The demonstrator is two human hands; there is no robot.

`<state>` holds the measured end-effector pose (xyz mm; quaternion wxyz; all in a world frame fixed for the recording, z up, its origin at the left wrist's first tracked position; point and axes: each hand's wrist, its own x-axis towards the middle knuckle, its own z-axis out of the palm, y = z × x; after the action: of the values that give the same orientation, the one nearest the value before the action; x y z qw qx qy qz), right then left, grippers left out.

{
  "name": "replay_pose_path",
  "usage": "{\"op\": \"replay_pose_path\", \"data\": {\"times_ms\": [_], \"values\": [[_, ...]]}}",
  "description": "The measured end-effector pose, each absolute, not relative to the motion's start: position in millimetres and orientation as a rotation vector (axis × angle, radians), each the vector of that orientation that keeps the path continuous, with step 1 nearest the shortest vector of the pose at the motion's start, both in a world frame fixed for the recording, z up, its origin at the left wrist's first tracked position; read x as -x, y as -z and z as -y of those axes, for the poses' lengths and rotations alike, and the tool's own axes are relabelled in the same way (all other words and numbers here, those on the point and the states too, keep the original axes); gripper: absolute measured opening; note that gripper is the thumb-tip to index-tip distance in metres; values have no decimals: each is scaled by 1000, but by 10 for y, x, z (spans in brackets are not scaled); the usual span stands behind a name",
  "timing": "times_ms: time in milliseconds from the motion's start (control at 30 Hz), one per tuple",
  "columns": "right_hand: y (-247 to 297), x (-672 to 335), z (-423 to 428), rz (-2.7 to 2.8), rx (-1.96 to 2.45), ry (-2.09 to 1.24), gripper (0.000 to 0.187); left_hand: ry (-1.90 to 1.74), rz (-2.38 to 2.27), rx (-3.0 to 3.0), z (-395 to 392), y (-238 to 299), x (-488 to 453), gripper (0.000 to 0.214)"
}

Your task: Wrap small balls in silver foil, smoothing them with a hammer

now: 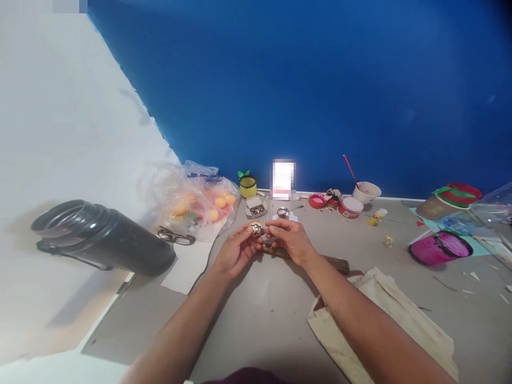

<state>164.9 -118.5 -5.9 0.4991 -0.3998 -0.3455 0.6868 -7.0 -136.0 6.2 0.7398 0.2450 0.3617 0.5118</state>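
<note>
My left hand (237,249) is closed on a small rounded piece (256,229) covered in shiny silver, with a little orange-yellow showing at its top. Close on its right side is my right hand (288,241), thumb and fingertips pinched together; whatever lies between them is too small to make out. Under the right hand a tool with a wooden handle (336,264) lies on the table, its middle partly hidden. Just beyond the hands stand an open small box (256,209) of shiny metal bits and a shiny silver rounded thing (283,213) on white paper.
At left are a dark flask (120,240), eyeglasses (176,236) and a plastic bag (200,205) with orange items. A yellow cup (248,186), a red-and-white tub (351,207) and a white bowl (367,192) line the back. Cloth (384,314) and a pink container (434,250) lie right.
</note>
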Motion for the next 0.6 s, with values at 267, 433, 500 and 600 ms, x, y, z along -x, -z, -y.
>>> {"op": "replay_pose_path", "data": {"times_ms": [267, 433, 500, 600], "values": [[59, -1667, 1188, 906, 918, -1708, 41, -1145, -793, -602, 1367, -36, 82, 35], [89, -1678, 1178, 914, 888, -1779, 42, -1208, -849, -730, 1384, -43, 55, 48], [92, -1682, 1176, 893, 876, -1791, 40, -1230, -896, -765, 1396, -43, 45, 50], [81, -1683, 1180, 864, 885, -1789, 38, -1239, -968, -817, 1417, -48, 34, 50]]}}
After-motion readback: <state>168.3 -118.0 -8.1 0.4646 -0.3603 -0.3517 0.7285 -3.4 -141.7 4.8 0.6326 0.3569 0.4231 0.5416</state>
